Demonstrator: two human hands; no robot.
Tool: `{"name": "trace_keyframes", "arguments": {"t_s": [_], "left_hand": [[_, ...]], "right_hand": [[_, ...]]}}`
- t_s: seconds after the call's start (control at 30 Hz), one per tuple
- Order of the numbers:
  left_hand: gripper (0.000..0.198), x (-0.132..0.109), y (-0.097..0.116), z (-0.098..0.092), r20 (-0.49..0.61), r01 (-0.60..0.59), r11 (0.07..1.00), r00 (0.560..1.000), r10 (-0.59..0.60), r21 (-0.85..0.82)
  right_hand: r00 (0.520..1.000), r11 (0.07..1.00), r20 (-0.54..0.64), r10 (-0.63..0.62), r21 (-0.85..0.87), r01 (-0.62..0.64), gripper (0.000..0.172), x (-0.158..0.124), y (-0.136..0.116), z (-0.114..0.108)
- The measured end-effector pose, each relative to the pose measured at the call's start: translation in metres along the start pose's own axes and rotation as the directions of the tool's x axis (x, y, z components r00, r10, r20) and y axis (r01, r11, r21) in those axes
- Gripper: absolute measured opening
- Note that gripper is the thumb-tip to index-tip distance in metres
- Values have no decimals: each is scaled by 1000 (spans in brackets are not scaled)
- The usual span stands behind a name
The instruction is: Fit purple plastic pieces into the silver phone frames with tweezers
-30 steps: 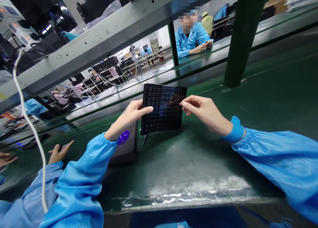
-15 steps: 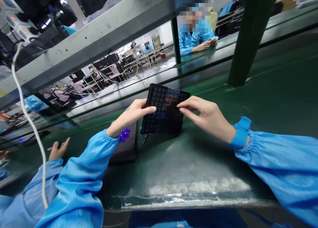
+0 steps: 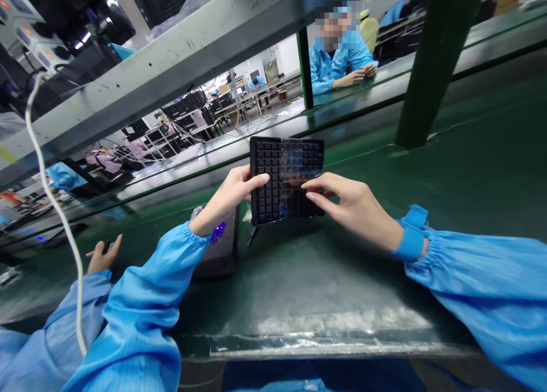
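A black plastic tray (image 3: 267, 201) divided into many small square pockets is held up above the bench, its gridded face toward me. Clear glossy film (image 3: 292, 152) covers the middle and right of that face and reflects light. My left hand (image 3: 237, 190) grips the tray's left edge, thumb on the front and fingers behind. Against the lower right of the face, my right hand (image 3: 342, 201) has thumb and forefinger pinched together; whatever is between the fingertips is too small to make out.
Below the tray, the green bench (image 3: 307, 301) holds a dark flat case (image 3: 220, 249) with shiny purple material (image 3: 217, 232) and a thin black object (image 3: 252, 236). A co-worker's hand (image 3: 103, 256) is at left. A white cable (image 3: 55, 209) hangs there; a green post (image 3: 431, 67) stands right.
The tray has turned more upright and square to me, rising slightly. My right fingertips have shifted a little left and down over its face. My left hand keeps its grip.
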State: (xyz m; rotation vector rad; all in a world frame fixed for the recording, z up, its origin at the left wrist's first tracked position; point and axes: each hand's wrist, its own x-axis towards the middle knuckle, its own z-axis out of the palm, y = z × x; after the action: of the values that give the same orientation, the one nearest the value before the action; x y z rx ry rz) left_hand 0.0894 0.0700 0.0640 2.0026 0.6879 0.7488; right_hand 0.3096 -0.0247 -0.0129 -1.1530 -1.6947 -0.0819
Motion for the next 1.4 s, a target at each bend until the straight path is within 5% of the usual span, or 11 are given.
{"name": "trace_keyframes", "arguments": {"t_s": [0.23,0.47,0.8,1.13,1.4], "left_hand": [[24,2,-13,27,-183,-231,958,948,261,173],[18,-8,-6,63,-197,-285,947,930,311,151],[25,-15,2,82,-142,-380,907,902,407,184],[23,-11,8,84,-189,-397,893,880,436,211],[25,-9,1,61,-315,-332,942,890,331,51]], "right_hand": [[986,987,67,151,46,-155,14,-5,-3,12],[995,987,-1,105,-121,-104,14,-3,-1,7],[996,956,-1,86,-280,-83,13,1,8,3],[995,954,-90,33,-294,-58,14,10,5,-3],[990,988,-137,15,-152,-36,9,11,4,-10]]}}
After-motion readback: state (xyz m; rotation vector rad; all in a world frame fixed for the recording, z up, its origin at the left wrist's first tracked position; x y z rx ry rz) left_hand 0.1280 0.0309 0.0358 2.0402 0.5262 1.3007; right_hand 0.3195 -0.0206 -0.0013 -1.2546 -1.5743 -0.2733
